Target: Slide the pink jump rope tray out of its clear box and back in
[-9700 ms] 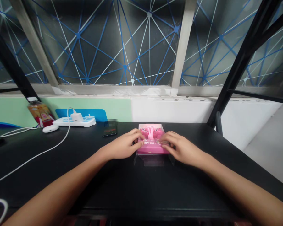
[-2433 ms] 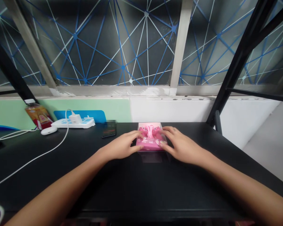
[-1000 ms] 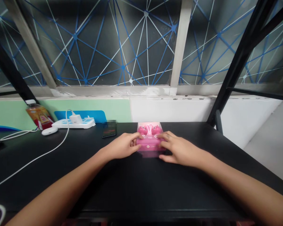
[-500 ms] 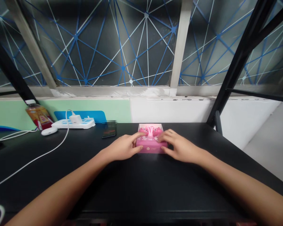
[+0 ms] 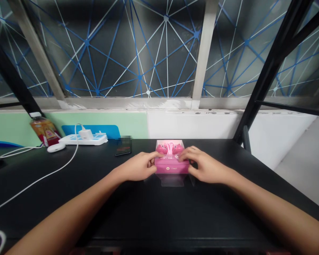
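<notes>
A small pink box (image 5: pixel 172 168) lies on the black table, its front face towards me. Pink items with a pale pink cord (image 5: pixel 170 148) show in its upper part; I cannot make out their kind. A clear plastic flap (image 5: pixel 172 181) sticks out from the box's near edge over the tabletop. My left hand (image 5: pixel 141 165) grips the left side, index finger across the top and thumb at the near left corner. From the right, my right hand (image 5: pixel 200 163) holds the other side, with fingers curled over the top and thumb by the near right corner.
A dark phone (image 5: pixel 123 146) lies left of the box. Further left are a white power strip (image 5: pixel 95 141) with a charger (image 5: pixel 85 134), a white case (image 5: pixel 55 147), a drink bottle (image 5: pixel 44 130) and a trailing white cable (image 5: pixel 66 164). A black metal post (image 5: pixel 251 106) rises at the right.
The clear flap at the box's near edge has come down and now sticks out towards me. Both thumbs have shifted slightly outward; the box has barely moved.
</notes>
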{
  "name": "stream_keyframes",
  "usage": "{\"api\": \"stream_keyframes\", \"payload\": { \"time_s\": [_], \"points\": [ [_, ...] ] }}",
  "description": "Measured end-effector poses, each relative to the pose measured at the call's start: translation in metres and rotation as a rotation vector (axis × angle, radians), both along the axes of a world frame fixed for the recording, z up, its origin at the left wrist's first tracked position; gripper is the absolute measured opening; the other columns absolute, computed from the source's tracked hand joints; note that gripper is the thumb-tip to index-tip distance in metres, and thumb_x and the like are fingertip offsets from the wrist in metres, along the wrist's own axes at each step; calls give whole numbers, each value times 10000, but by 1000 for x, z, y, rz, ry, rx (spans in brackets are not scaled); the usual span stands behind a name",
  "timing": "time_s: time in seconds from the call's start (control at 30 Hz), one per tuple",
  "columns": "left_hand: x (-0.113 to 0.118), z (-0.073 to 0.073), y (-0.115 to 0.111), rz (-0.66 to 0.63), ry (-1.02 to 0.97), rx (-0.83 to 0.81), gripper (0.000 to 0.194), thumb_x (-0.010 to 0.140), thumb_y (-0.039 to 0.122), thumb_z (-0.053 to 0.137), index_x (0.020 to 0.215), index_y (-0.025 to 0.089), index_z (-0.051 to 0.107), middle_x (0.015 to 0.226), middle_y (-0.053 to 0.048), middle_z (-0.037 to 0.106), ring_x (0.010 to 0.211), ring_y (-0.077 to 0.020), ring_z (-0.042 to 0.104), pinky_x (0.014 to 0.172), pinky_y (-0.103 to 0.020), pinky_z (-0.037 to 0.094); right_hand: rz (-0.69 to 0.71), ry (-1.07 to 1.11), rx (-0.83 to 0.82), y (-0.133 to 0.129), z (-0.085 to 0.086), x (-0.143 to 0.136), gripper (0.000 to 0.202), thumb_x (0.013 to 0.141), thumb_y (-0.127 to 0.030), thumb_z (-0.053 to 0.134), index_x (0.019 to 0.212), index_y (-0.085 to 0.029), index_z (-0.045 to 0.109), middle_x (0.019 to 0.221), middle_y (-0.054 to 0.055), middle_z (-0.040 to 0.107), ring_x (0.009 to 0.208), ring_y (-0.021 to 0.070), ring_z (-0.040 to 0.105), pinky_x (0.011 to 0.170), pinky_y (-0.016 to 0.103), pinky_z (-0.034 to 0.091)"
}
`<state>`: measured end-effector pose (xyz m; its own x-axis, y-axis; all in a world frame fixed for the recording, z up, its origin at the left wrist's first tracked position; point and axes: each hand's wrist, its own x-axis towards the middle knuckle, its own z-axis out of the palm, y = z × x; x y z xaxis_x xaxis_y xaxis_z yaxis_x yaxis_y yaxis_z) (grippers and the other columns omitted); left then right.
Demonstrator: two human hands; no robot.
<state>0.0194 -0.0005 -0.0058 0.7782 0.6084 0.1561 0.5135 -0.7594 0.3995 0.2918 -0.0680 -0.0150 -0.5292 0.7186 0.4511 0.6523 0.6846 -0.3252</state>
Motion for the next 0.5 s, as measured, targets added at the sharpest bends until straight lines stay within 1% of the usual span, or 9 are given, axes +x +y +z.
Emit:
{"api": "stream_keyframes", "payload": {
  "time_s": [0.17,0.27,0.37,0.43,0.5],
  "points": [
    [0,3,0,3,-5,-8,481,840,223,480,1315,203,551,736,-1,638,633,-146,581,604,-243,411,39,-33,-19,0,6,5,442,769,-14,509,1135,-240,608,1157,54,630,1130,226,527,968,417,465],
    [0,4,0,5,-1,-1,484,844,231,484,1321,195,561,735,-3,641,636,-146,579,604,-240,408,71,-43,-24,1,8,8,421,809,-32,513,1158,-248,604,1173,54,630,1133,221,534,968,412,468],
    [0,3,2,7,3,7,486,855,231,473,1329,216,578,712,3,635,595,-130,549,592,-232,392,26,-47,-1,3,6,8,321,863,-127,562,1161,-238,606,1134,61,654,1083,223,563,922,403,492],
    [-1,2,2,22,18,6,495,863,237,463,1345,233,574,649,17,612,519,-113,484,558,-227,366,-35,-46,34,5,2,6,237,894,-208,585,1128,-222,622,1070,64,676,1001,219,593,868,387,510],
    [-2,2,2,38,33,2,493,872,254,464,1354,238,567,595,29,579,470,-102,418,525,-223,335,-69,-68,84,5,-2,3,190,928,-245,558,1097,-207,636,1015,67,691,938,213,609,827,373,515]
  ]
}}
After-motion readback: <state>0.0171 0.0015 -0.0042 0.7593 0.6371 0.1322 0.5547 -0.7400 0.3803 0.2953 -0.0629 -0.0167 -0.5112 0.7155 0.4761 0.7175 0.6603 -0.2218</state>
